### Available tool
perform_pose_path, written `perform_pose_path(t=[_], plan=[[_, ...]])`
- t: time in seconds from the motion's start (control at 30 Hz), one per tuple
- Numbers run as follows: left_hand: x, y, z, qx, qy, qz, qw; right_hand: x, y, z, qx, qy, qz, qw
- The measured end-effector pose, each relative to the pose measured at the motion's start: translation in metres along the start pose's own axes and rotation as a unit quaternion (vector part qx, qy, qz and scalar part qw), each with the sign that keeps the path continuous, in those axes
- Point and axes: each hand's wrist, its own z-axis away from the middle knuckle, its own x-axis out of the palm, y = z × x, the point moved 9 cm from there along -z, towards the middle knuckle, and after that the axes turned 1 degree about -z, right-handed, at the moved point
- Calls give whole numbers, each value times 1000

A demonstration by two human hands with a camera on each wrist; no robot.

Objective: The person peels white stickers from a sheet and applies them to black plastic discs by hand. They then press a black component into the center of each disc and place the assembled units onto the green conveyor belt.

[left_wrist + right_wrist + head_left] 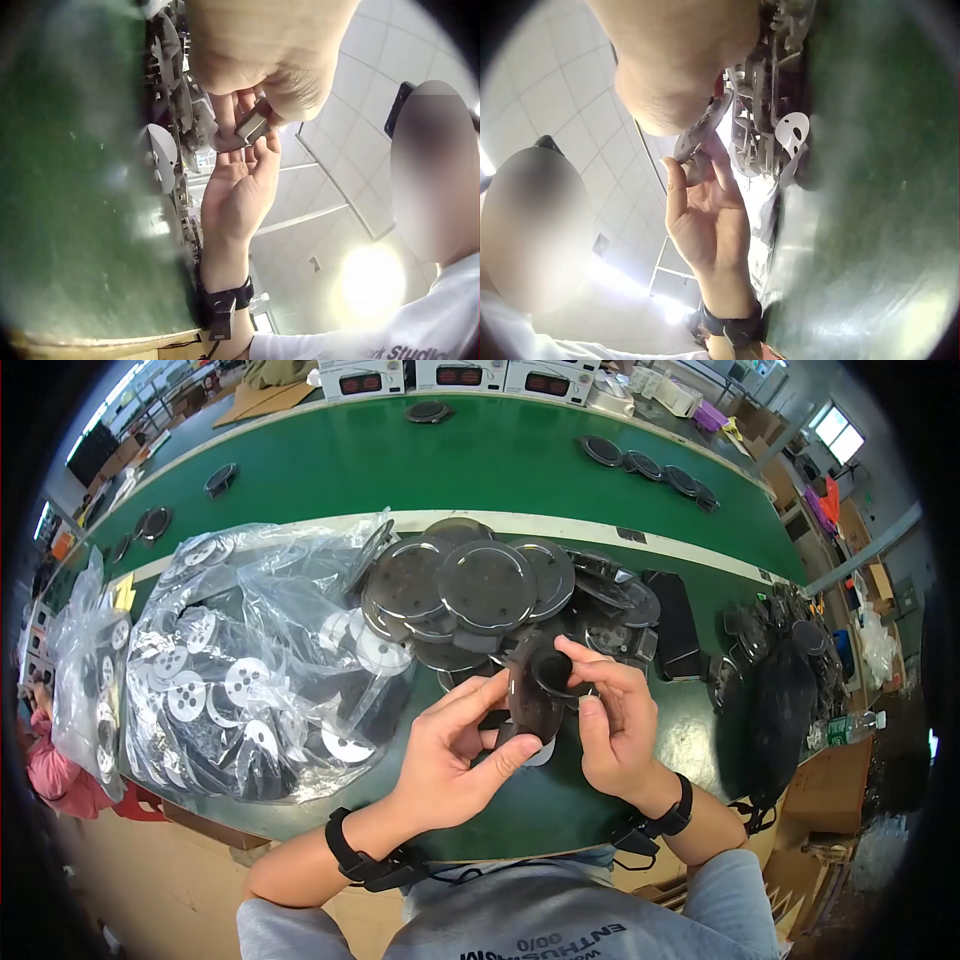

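Observation:
My left hand [455, 750] grips a dark, smoky plastic disc-shaped part [522, 710], which stands tilted on its edge above the table. The thumb lies on its near side. At the part's right side is a black rounded piece [552, 670], and my right hand [622, 735] pinches there with thumb and forefinger. Both wrist views show the part between the two hands, with the fingertips partly hidden. Below the hands lies a white disc with holes [792, 133]. Just beyond is a heap of similar dark round parts [487, 585].
A clear plastic bag [270, 660] of white discs lies at left, with another bag [88, 670] beyond it. To the right are a black flat object [675, 625], more dark parts [770, 625] and a bottle [850, 728]. Several round parts sit on the green surface [500, 460] behind.

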Motion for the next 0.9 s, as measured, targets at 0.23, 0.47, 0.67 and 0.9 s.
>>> perform_pose_path(t=[0.23, 0.47, 0.67, 0.9], plan=[[-3, 0, 0, 2, 10, 0, 1000, 3, 3, 1, 10, -8, -7, 1000], [-5, -3, 1, -3, 21, 1, 1000, 3, 8, 4, 25, -9, -4, 1000], [-5, -2, 1, 14, 24, 8, 1000, 2, 4, 2, 19, -3, 8, 1000], [-5, -3, -1, 3, 8, 26, 1000, 1, -5, -2, -4, -15, 55, 998]])
